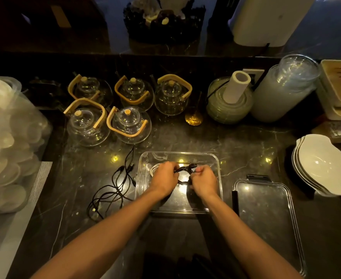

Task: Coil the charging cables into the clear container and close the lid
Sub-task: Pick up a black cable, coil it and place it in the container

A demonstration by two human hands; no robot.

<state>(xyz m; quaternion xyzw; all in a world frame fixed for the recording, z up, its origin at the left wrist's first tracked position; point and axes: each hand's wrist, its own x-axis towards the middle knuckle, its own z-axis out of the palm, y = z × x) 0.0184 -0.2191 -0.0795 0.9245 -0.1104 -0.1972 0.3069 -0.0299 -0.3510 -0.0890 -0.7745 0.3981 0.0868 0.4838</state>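
A clear rectangular container [211, 158] stands open on the dark marble counter in front of me. Over its inside, my left hand [164, 176] and my right hand [202, 180] both grip a coiled black cable [184, 170], one hand on each side of the loop. A white cable coil [153, 169] lies in the container under my left hand, partly hidden. Loose black cables [113, 188] sprawl on the counter to the left of the container. The clear lid [266, 214] with black clips lies flat to the right.
Several glass teapots [129, 125] with wooden handles stand behind the cables. A plastic bin of white dishes [8, 148] sits at the left. Stacked white bowls [322, 166] sit at the right, with glass jars [286, 87] and a tissue-roll holder [230, 101] at the back right.
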